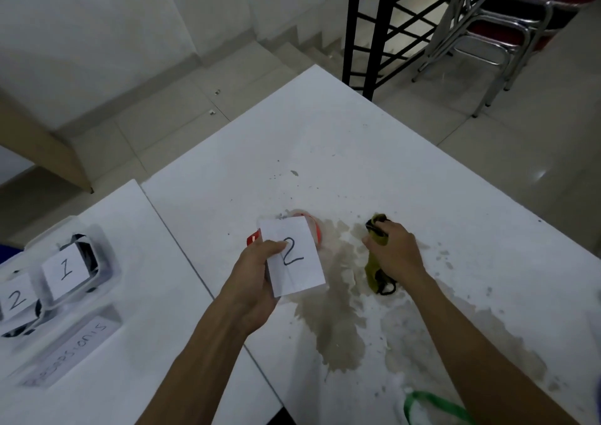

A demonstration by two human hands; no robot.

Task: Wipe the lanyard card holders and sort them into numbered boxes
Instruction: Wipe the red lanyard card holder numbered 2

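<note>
My left hand [257, 275] grips a card holder [292, 255] whose white insert shows a handwritten 2, thumb pressed on its face. A red and white lanyard [313, 232] hangs behind the holder's top. My right hand [395, 252] grips a yellow-green cloth [374, 270] with a black edge, low over the white table [357, 151]. On the adjoining table at the left stand clear boxes: one labelled 1 [66, 270] and one labelled 2 [14, 299], with dark lanyards inside.
The tabletop paint is worn into brownish patches [338, 333] below my hands. A green lanyard [432, 405] lies at the bottom edge. A paper label [68, 349] lies near the boxes. Stacked metal chairs [500, 24] and a black railing [367, 27] stand beyond the table.
</note>
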